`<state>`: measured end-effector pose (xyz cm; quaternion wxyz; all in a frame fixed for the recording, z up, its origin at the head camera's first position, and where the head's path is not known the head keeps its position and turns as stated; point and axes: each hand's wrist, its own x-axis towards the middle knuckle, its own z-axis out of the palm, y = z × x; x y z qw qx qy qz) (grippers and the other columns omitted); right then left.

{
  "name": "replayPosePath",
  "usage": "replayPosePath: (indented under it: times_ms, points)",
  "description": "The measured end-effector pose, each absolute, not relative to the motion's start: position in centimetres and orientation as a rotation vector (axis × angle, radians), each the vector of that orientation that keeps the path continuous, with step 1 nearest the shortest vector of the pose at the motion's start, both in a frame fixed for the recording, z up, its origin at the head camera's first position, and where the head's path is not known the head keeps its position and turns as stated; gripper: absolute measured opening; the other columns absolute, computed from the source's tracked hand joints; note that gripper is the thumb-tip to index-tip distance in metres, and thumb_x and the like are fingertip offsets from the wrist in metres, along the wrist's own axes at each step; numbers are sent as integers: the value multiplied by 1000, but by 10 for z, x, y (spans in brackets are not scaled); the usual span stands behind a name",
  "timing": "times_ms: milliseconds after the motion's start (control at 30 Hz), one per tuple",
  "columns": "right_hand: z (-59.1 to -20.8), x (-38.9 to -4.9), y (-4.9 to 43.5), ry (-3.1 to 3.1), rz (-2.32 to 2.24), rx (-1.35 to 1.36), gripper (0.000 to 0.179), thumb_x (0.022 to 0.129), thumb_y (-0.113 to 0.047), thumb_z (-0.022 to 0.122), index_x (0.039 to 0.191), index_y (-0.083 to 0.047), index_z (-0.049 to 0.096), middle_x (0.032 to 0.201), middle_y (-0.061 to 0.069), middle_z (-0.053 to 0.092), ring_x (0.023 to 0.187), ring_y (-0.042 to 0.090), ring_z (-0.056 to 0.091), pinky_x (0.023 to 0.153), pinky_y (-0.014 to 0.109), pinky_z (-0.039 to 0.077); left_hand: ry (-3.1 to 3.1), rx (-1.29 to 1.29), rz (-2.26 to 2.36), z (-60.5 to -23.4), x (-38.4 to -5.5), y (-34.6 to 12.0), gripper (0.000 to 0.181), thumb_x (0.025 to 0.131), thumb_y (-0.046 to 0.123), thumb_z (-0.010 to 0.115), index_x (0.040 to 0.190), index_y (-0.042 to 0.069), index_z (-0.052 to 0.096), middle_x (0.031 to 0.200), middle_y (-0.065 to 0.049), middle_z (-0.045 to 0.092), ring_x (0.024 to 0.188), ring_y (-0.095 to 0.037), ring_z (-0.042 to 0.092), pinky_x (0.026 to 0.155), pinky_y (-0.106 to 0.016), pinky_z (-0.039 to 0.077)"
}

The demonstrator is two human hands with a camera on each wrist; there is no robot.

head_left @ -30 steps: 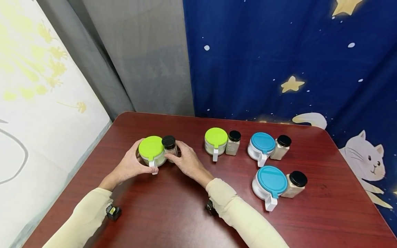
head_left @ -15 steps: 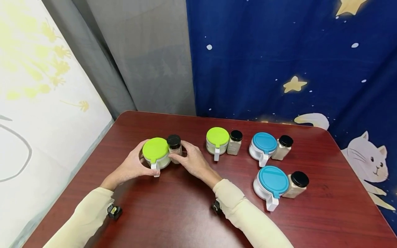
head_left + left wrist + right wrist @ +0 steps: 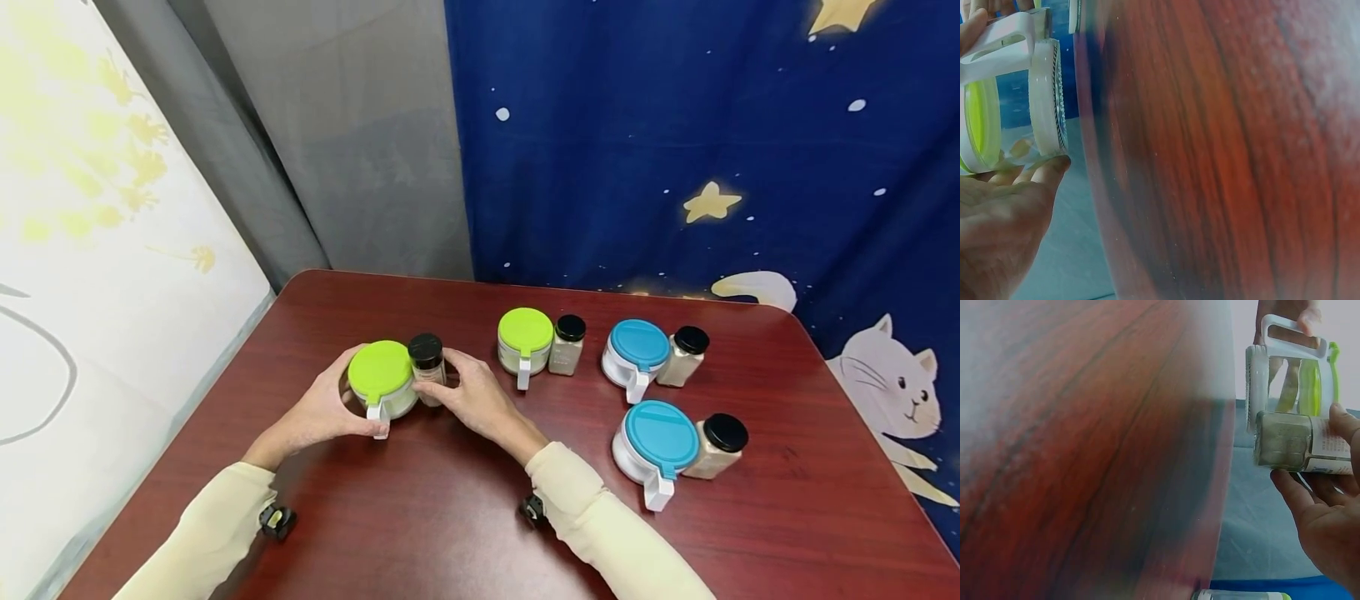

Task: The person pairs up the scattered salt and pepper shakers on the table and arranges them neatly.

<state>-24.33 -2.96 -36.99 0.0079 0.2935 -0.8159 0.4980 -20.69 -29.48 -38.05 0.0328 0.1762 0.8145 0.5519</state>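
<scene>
On the left of the table, my left hand (image 3: 322, 408) grips a clear seasoning pot (image 3: 381, 375) with a lime-green lid and white handle. Its thumb lies at the handle, and the left wrist view shows fingers under the pot's side (image 3: 1013, 119). Just right of it, my right hand (image 3: 480, 396) holds a small glass spice jar (image 3: 429, 367) with a black cap between thumb and fingers. In the right wrist view the jar's label and pale brown contents (image 3: 1285, 439) show, overlapping the pot behind. Both containers are upright, side by side.
Another green-lidded pot (image 3: 525, 337) stands beside a black-capped jar (image 3: 567, 346) at the back middle. To the right are two blue-lidded pots (image 3: 637, 346), each with a black-capped jar (image 3: 682, 357) at its right. Curtains (image 3: 600, 150) hang behind the table (image 3: 420, 517).
Both hands have shifted slightly right and toward the person, carrying the green-lidded pot and the spice jar together. The other pots and jars have stayed in place.
</scene>
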Motion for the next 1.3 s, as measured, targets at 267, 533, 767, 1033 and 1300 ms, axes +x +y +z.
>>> replayPosePath:
  times_ms: [267, 533, 767, 1033, 1300]
  points:
    - [-366, -227, -18, -2544, 1524, 924, 49, 88, -32, 83, 129, -11, 66, 118, -1, 69, 111, 10, 62, 96, 32, 49, 2528, 604, 1668, -379, -193, -285, 114, 63, 12, 99, 154, 12, 30, 143, -5, 46, 126, -19, 49, 102, -24, 44]
    - [-367, -217, -8, -2498, 1559, 927, 48, 87, -28, 84, 128, -9, 67, 116, 0, 70, 110, 11, 63, 96, 40, 51, 2534, 608, 1641, -376, -186, -274, 116, 63, 16, 100, 154, 14, 30, 144, -2, 45, 128, -17, 48, 103, -24, 42]
    - [-364, -210, -2, -2453, 1554, 936, 47, 87, -25, 84, 127, -8, 67, 116, 0, 70, 110, 10, 63, 95, 36, 51, 2535, 622, 1648, -374, -183, -269, 115, 61, 16, 101, 154, 14, 32, 142, -1, 48, 127, -18, 51, 103, -25, 43]
    - [-364, -203, 4, -2447, 1582, 926, 46, 87, -27, 83, 126, -10, 67, 113, -1, 70, 107, 10, 63, 93, 36, 52, 2572, 625, 1640, -372, -177, -262, 114, 61, 20, 102, 152, 16, 33, 140, 1, 48, 125, -17, 50, 105, -22, 39]
    - [-365, -197, 18, -2475, 1623, 822, 46, 84, -25, 86, 124, -11, 68, 112, -3, 70, 107, 11, 64, 91, 35, 53, 2522, 608, 1744, -373, -173, -241, 112, 61, 20, 102, 150, 18, 35, 139, 0, 49, 123, -21, 52, 105, -24, 40]
